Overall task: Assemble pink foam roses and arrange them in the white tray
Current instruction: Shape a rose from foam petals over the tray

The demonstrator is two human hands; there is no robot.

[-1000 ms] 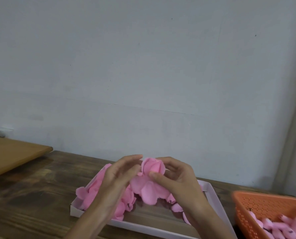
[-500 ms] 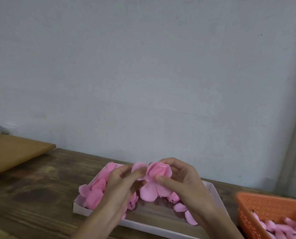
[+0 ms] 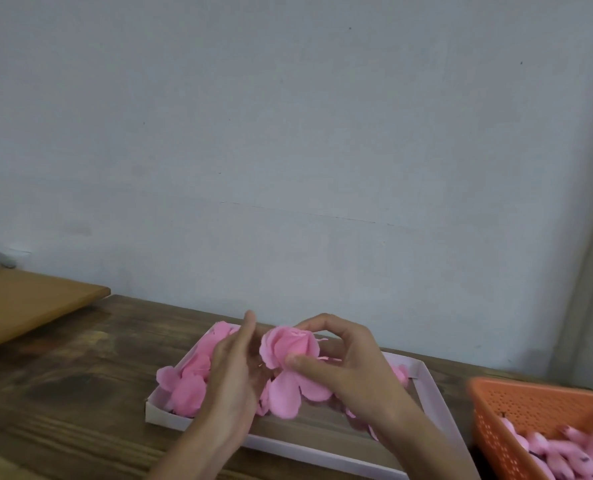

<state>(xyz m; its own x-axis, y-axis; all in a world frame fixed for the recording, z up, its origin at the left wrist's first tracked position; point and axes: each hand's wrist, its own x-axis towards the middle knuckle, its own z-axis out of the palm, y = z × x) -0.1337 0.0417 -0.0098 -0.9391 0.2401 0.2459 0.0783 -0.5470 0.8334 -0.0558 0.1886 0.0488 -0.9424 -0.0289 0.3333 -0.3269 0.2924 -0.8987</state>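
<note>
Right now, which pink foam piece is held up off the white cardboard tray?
The rolled pink foam rose that the right hand pinches; the loose petals lie in the tray.

My one camera sits on my head, facing forward and slightly down, so the pale wall (image 3: 288,133) fills most of the view. The wooden table (image 3: 63,393) lies low and close. My left hand (image 3: 234,372) and my right hand (image 3: 343,368), which pinches the foam rose (image 3: 290,346), show bottom centre above the white tray (image 3: 433,403). The right edge cuts the orange basket (image 3: 530,407).
</note>
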